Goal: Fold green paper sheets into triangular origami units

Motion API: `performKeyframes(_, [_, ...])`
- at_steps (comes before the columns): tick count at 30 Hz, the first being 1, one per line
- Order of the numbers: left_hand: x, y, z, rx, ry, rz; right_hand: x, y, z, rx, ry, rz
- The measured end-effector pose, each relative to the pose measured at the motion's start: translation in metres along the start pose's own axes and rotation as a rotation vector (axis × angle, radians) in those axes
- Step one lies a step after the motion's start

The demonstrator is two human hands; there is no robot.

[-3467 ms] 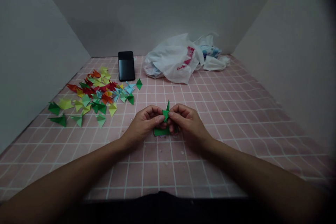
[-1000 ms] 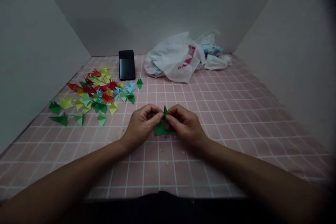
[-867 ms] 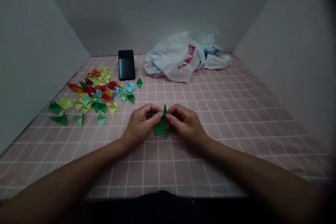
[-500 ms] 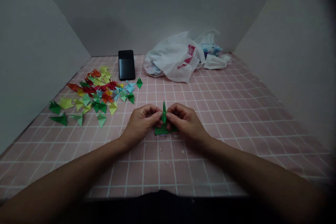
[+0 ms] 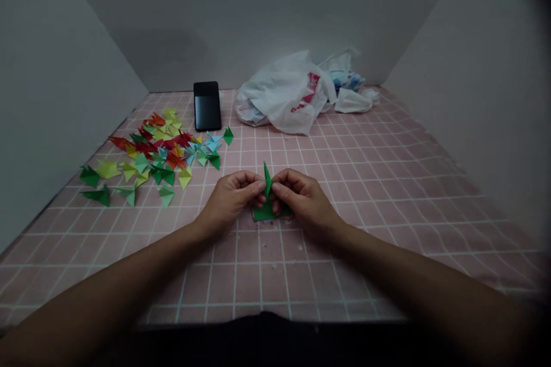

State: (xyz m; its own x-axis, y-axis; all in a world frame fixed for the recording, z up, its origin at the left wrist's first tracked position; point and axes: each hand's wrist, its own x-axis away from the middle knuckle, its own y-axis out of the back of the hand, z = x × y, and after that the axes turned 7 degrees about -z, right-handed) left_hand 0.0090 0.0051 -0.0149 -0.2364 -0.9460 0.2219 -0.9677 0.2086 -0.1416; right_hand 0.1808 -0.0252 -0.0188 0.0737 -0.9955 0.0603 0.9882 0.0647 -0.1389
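Between my two hands is a small folded piece of green origami paper [image 5: 267, 179], its narrow point sticking up and leaning slightly left. My left hand [image 5: 238, 195] pinches its left side with thumb and fingers. From the right, my right hand [image 5: 301, 196] pinches the other side the same way. Below the fingertips, a stack of green paper squares [image 5: 263, 214] lies on the table, partly hidden by my hands. To the left are several folded paper cranes [image 5: 162, 173] in green, yellow, red, orange and light blue.
A black phone [image 5: 207, 108] stands upright at the back left. Behind my hands lies a crumpled white plastic bag [image 5: 284, 94], with a blue-and-white packet [image 5: 346, 80] beside it. The pink checked tablecloth [image 5: 387, 183] meets pale walls on three sides. Tiny paper scraps lie near me.
The upright point of the green origami paper has tipped a little to the left. Both hands stay in nearly the same place, still pinching it.
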Motion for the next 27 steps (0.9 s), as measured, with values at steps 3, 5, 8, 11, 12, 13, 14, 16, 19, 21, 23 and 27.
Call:
performKeyframes(3, [0.0000, 0.0001, 0.0000, 0.030, 0.032, 0.019, -0.0003, 0.0004, -0.0014, -0.011, -0.024, 0.009])
performKeyframes(5, [0.0002, 0.0000, 0.0001, 0.029, 0.035, 0.028, -0.0006, 0.0006, -0.0022, -0.017, -0.031, 0.013])
performKeyframes(8, [0.0003, -0.0003, 0.0004, 0.018, 0.026, 0.035, -0.0008, 0.0005, -0.0017, -0.019, -0.036, 0.025])
performKeyframes(11, [0.0000, -0.0004, 0.0007, 0.004, 0.001, 0.029, -0.0004, 0.0000, -0.0001, -0.005, -0.019, 0.031])
performKeyframes(12, [-0.0002, -0.0003, 0.0007, -0.001, -0.010, 0.026, -0.0002, -0.0002, 0.0004, 0.002, -0.011, 0.034])
performKeyframes(13, [-0.0003, -0.0003, 0.0006, -0.008, -0.021, 0.023, 0.0001, -0.0004, 0.0008, 0.007, -0.005, 0.036])
performKeyframes(14, [-0.0003, -0.0004, 0.0003, -0.017, -0.033, 0.018, 0.0004, -0.0005, 0.0011, 0.009, -0.002, 0.039])
performKeyframes(16, [-0.0001, -0.0006, -0.0007, -0.044, -0.059, 0.011, 0.0009, -0.0006, 0.0012, 0.009, 0.002, 0.044])
performKeyframes(19, [0.0015, -0.0014, -0.0031, -0.087, -0.108, 0.006, 0.0011, -0.0003, 0.0001, 0.019, 0.010, 0.048])
performKeyframes(21, [0.0028, -0.0018, -0.0042, -0.119, -0.138, 0.007, 0.0007, 0.0001, -0.0013, 0.031, 0.021, 0.054])
performKeyframes(23, [0.0036, -0.0016, -0.0042, -0.164, -0.177, 0.002, 0.0000, 0.0007, -0.0031, 0.048, 0.055, 0.061])
performKeyframes(27, [0.0038, 0.0009, -0.0026, -0.191, -0.265, 0.015, -0.0017, 0.0024, -0.0061, 0.147, 0.190, 0.051])
